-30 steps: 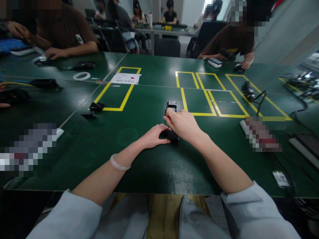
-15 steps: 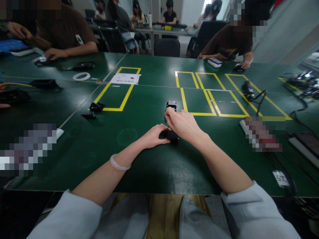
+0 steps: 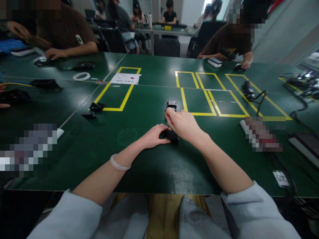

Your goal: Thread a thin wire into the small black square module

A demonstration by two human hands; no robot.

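Near the middle of the green table, my left hand [image 3: 155, 136] holds a small black boxy part [image 3: 172, 136] between thumb and fingers, from its left side. My right hand [image 3: 183, 123] is closed in a pinch just above that part. A thin dark line, perhaps a tool shaft or a wire, runs between the right fingers and the part; what the fingers hold is mostly hidden. Just beyond the right fingertips sits another small black part [image 3: 171, 103], partly covered by the hand.
Two black pieces [image 3: 96, 106] lie left by a yellow tape outline. A paper sheet [image 3: 126, 78] and a white tape roll [image 3: 81, 76] are farther back. At right stand a black cylindrical device [image 3: 248, 90] with a cable and a blurred-out device [image 3: 261, 134]. Co-workers sit across the table.
Both hands keep the same hold and place. Across the table at right, a co-worker's dark tool has shifted slightly.
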